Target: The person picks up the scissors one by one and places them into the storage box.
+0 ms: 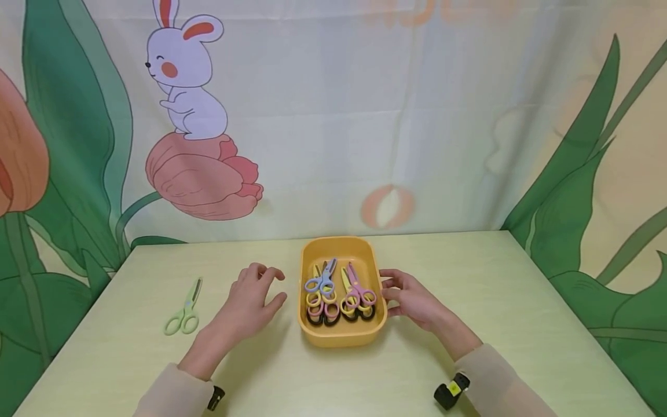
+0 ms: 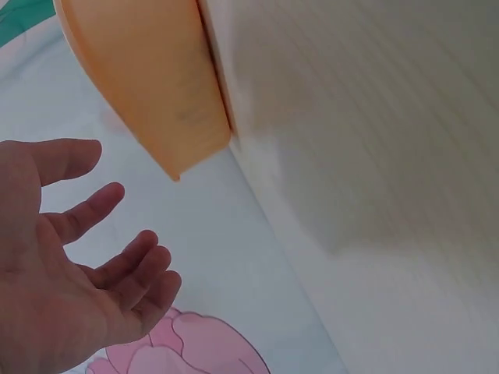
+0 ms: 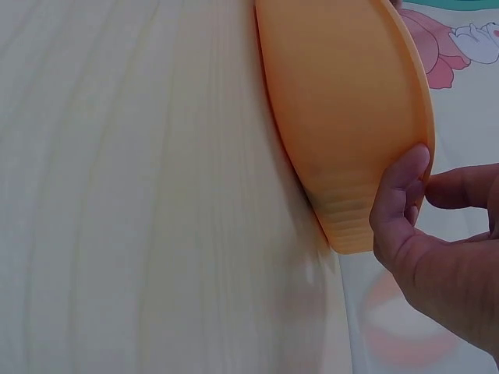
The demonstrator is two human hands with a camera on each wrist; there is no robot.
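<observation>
A yellow tray [image 1: 341, 340] stands on the table and holds several small scissors in blue, yellow, pink and black. To its left, my left hand [image 1: 250, 304] hovers with relaxed, slightly bent fingers and holds nothing. The left wrist view shows a gap between that hand [image 2: 86, 280] and the tray [image 2: 156, 78]. At the tray's right side, my right hand [image 1: 414, 298] grips the rim with bent fingers. Up close, the fingers of the right hand [image 3: 437, 241] lie against the tray's [image 3: 343, 101] outer wall and rim. Green scissors [image 1: 184, 311] lie on the table, left of my left hand.
A pale wood-grain table [image 1: 344, 382] carries everything. Behind it hangs a cloth [image 1: 312, 145] printed with a rabbit, flowers and leaves. Black bands with small devices [image 1: 452, 390] sit at both wrists.
</observation>
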